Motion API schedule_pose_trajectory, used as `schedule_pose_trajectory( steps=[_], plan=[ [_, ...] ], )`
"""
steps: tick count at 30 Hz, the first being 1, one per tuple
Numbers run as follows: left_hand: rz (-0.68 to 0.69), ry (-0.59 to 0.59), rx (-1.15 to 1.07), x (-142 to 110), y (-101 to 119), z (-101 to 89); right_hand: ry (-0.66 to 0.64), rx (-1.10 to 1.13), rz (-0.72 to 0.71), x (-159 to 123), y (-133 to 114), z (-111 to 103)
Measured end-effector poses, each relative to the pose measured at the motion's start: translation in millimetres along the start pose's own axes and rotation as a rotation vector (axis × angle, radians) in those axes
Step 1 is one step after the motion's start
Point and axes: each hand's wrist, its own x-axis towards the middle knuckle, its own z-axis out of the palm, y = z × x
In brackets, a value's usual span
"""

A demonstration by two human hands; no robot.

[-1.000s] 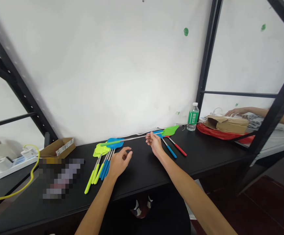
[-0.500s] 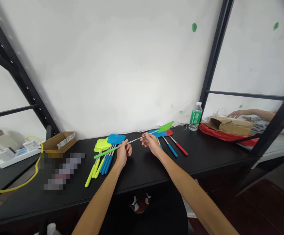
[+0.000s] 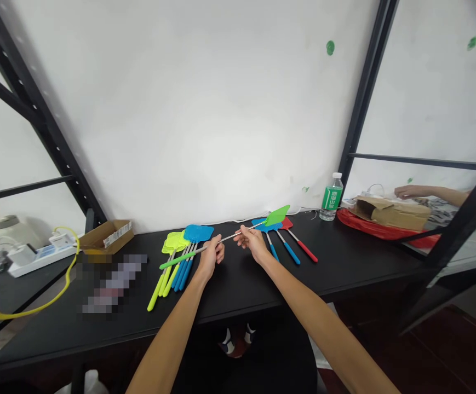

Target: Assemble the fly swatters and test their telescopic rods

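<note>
A green fly swatter (image 3: 230, 237) is held up over the middle of the black table (image 3: 238, 284). It slants, with its green handle low on the left and its flat green head higher on the right. The left hand (image 3: 212, 256) has its fingers curled round the metal stick, just beside the handle. The right hand (image 3: 252, 242) pinches the thin stick between thumb and fingers, nearer the head.

To the left, yellow swatters (image 3: 174, 239) lie in a pile, and blue swatters (image 3: 199, 233) lie right next to them. Their heads are on the far side and their handles point to the near side. The green handle crosses over them, but I can't tell if it touches.

To the right, two more blue handles (image 3: 292, 253) and a red swatter (image 3: 307, 250) lie together. The green head hides a bit of them.

Farther right, a water bottle (image 3: 331, 198) stands up by the wall (image 3: 221, 109). Past it are a red bag (image 3: 353, 223) with a brown box (image 3: 397, 212) on top, and another person's hand (image 3: 412, 191). Far to the left sit a cardboard tray (image 3: 92, 236), a white power strip (image 3: 42, 260) and a yellow cord (image 3: 68, 273).
</note>
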Motion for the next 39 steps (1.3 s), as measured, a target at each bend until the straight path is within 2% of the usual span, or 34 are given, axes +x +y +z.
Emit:
schedule_pose_trajectory(
  steps=[6,13,17,25,29,35,39],
  plan=[
    [0.013,-0.005,0.036,3,1,-4.3,0.136,-0.002,-0.033,4,-1,-8],
    [0.029,-0.014,0.05,4,6,-18.8,0.295,0.024,-0.062,9,-8,-21],
    [0.029,-0.023,0.06,2,9,-22.8,0.339,0.043,-0.076,12,-11,-31],
    [0.067,0.025,0.037,-10,15,-38.5,0.307,0.023,-0.089,21,-25,-43],
    [0.067,0.064,-0.007,-11,18,-37.4,0.254,0.032,-0.131,23,-27,-46],
    [0.063,0.162,-0.108,-11,17,-34.4,0.181,0.063,-0.124,13,-21,-39],
    [0.064,0.13,-0.13,-13,18,-35.8,0.113,0.036,-0.091,8,-19,-32]
  ],
)
